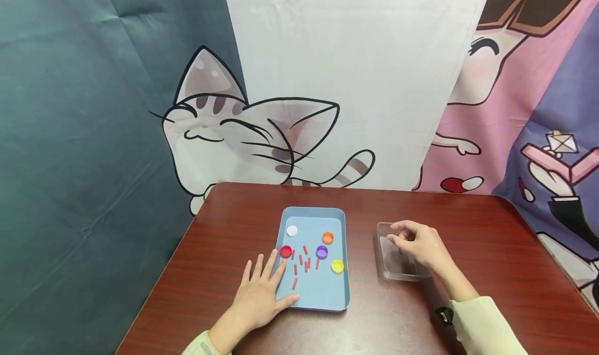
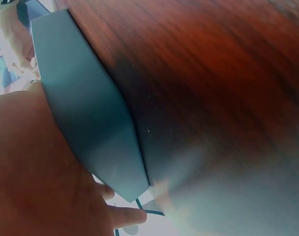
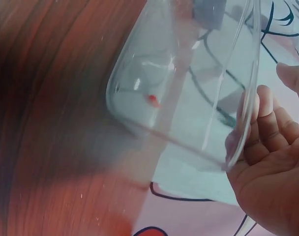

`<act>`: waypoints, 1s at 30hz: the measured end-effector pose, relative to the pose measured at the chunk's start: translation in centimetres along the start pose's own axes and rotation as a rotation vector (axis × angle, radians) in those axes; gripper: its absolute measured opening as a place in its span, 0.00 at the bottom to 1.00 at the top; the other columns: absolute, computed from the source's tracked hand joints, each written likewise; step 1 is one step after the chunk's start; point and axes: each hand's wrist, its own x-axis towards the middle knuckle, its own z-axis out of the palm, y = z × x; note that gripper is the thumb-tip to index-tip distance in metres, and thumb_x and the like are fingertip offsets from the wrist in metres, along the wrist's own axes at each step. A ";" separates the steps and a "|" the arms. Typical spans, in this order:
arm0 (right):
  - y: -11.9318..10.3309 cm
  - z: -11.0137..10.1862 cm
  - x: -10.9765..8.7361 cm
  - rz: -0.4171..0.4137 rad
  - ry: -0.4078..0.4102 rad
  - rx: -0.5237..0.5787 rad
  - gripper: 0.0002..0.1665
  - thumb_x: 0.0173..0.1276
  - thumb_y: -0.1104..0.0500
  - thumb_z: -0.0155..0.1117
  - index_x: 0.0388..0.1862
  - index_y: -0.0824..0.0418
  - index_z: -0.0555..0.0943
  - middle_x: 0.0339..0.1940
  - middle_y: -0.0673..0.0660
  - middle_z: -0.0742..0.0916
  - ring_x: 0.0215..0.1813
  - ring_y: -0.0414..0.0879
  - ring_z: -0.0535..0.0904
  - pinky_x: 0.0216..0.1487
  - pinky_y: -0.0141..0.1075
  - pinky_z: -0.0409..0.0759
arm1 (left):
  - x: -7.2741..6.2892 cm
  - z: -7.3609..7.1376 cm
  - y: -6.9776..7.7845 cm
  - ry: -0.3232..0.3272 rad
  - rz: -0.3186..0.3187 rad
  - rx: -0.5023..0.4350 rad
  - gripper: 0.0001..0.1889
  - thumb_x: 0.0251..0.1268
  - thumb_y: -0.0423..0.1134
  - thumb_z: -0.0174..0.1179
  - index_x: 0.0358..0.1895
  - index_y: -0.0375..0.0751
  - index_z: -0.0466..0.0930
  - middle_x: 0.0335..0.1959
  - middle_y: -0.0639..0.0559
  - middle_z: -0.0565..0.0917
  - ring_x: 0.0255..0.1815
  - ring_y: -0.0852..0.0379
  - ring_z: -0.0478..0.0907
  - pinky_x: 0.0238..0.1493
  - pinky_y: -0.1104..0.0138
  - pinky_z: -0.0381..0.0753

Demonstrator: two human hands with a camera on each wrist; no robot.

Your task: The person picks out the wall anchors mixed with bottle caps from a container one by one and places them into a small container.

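Note:
My left hand (image 1: 258, 298) lies with fingers spread along the left side of a light blue tray (image 1: 323, 299), its thumb over the near edge. Several short red sticks (image 1: 295, 270) are scattered in the tray among small round caps. To the right, my right hand (image 1: 421, 243) hovers over a clear plastic box (image 1: 398, 272), thumb and index finger apart. In the right wrist view, the fingers (image 3: 267, 128) overlap the box's rim and a small blurred red piece (image 3: 153, 100) shows inside the box, below them.
In the tray are a white cap (image 1: 292, 231), an orange cap (image 1: 327, 237), a red cap (image 1: 285, 251), a purple cap (image 1: 321, 252) and a yellow cap (image 1: 337, 266). The brown wooden table (image 1: 224, 225) meets a printed cloth backdrop (image 1: 355, 84) behind.

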 end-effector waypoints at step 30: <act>-5.4 4.8 -1.2 -0.063 0.005 0.083 0.14 0.60 0.56 0.78 0.44 0.55 0.87 0.19 0.41 0.78 0.25 0.34 0.73 0.28 0.30 0.73 | -0.4 -0.2 -0.2 -0.021 -0.007 -0.024 0.48 0.66 0.77 0.46 0.80 0.48 0.58 0.83 0.43 0.52 0.80 0.31 0.49 0.76 0.36 0.46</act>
